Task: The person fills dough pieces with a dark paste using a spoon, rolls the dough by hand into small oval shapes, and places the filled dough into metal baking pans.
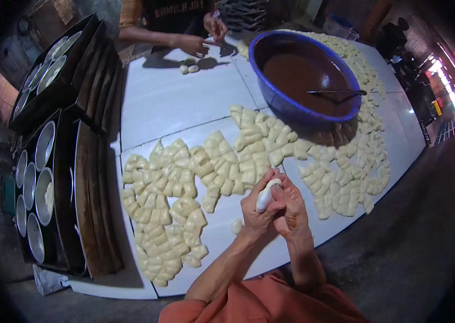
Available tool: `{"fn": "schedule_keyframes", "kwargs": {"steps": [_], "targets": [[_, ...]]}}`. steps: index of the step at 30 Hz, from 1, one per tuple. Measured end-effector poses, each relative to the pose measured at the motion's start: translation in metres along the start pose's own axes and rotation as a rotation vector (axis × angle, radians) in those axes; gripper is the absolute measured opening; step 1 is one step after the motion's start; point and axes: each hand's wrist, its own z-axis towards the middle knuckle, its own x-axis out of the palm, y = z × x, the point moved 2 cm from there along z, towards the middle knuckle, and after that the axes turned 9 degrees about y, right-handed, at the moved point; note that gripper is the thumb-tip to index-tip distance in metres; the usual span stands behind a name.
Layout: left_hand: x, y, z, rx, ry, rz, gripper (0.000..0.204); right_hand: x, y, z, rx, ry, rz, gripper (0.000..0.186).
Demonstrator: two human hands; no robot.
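Observation:
My left hand (256, 211) and my right hand (292, 211) meet over the near part of the table. Between them they grip a smooth white, oval piece of dough (264, 199). My right fingers and thumb press at its right side, while my left palm cups it from the left. Just left of my wrists, a small round piece of dough (236, 226) lies by itself. Many cut dough pieces (171, 177) cover the table to the left and ahead. More cut dough (340, 188) spreads to the right of my hands.
Beyond my hands stands a big blue basin (275, 98) of brown filling, with a dark-handled utensil (340, 92) in it. Metal tins (44, 196) sit in dark trays along the left. Across the white table (184, 102), another person's hands (198, 46) work near small dough balls (189, 69).

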Motion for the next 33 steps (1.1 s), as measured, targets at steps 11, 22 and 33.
{"fn": "schedule_keyframes", "kwargs": {"steps": [11,22,33], "targets": [[-0.014,0.001,0.028,-0.692,0.056,0.004,0.038,-0.067,0.177,0.180,-0.210,-0.077,-1.295,0.020],[-0.032,-0.011,0.030,-0.810,0.151,0.173,0.037,-0.104,0.189,0.236,0.397,0.157,-1.765,0.031],[0.008,0.018,0.089,-0.642,-0.062,-0.503,0.043,-0.054,0.095,0.141,0.112,0.080,-0.415,0.010]]}}
